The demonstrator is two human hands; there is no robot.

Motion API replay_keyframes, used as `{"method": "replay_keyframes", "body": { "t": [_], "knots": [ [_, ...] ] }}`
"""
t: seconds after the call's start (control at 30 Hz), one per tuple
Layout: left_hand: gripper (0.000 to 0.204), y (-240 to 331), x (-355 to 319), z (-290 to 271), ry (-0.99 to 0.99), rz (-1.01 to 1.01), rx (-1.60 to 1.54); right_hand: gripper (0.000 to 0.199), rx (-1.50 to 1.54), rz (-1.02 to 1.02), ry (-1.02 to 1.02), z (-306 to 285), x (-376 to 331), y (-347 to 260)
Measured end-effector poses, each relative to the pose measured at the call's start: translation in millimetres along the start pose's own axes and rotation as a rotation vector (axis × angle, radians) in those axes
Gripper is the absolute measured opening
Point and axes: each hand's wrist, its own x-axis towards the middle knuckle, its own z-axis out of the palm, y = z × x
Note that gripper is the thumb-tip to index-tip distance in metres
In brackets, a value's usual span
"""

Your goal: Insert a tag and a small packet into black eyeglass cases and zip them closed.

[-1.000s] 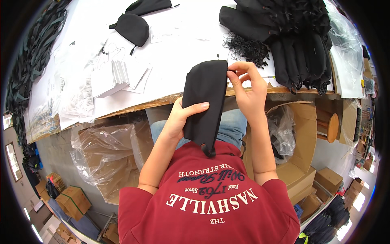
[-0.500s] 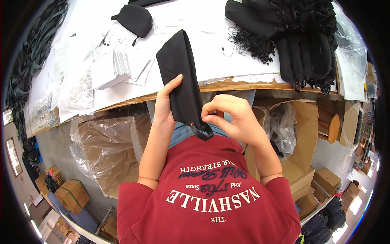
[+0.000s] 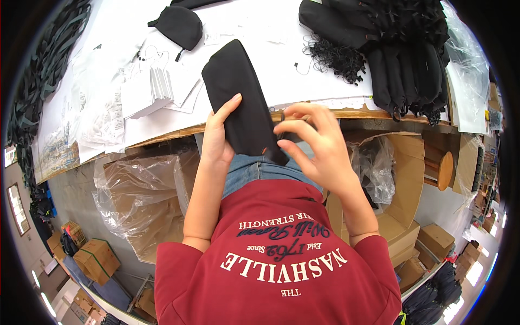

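A flat black fabric pouch (image 3: 238, 103) is tilted over the table's front edge, above my lap. My left hand (image 3: 219, 132) is closed round its left side, thumb across the front. At the pouch's lower end are a black loop (image 3: 277, 156) and a small orange tag (image 3: 264, 151). Beside the pouch's right edge is my right hand (image 3: 319, 143), with thumb and fingers apart. A small dark piece (image 3: 282, 118) shows by its fingertips; whether they touch it is unclear. Another black pouch (image 3: 181, 27) with a hanging pull lies on the table beyond.
White cards (image 3: 154, 92) with strings lie left on the white table (image 3: 260, 78), near clear plastic bags (image 3: 100, 119). Black pouches (image 3: 406, 76) and a heap of black cords (image 3: 338, 59) are at right. Plastic-lined cartons (image 3: 146, 200) and a wooden stool (image 3: 445, 170) stand below.
My right hand has opened from a pinch at the pouch's lower corner and risen slightly. The pouch has turned a little, and its loop now hangs flatter.
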Motion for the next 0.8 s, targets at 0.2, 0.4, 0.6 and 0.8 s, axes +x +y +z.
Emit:
{"method": "replay_keyframes", "body": {
  "t": [0.2, 0.4, 0.6, 0.8],
  "knots": [
    [0.035, -5.0, -24.3, 14.4, -0.256, -0.183, -0.301, 0.050, -0.227, -0.171, 0.049, 12.7, 0.4, -0.5],
    [0.053, 2.8, -30.7, -0.8, -0.078, 0.533, 0.404, 0.049, 0.403, 0.133, 0.173, -6.4, -3.1, 8.2],
    [0.047, 21.5, -29.2, -21.5, -0.357, 0.599, 0.560, 0.040, 0.825, 0.205, 0.144, -16.8, -18.5, 27.5],
    [0.037, 13.1, -30.4, -21.3, -0.349, 0.672, 0.673, 0.034, 0.803, 0.288, -0.030, -32.7, -17.5, 36.5]
  ]
}}
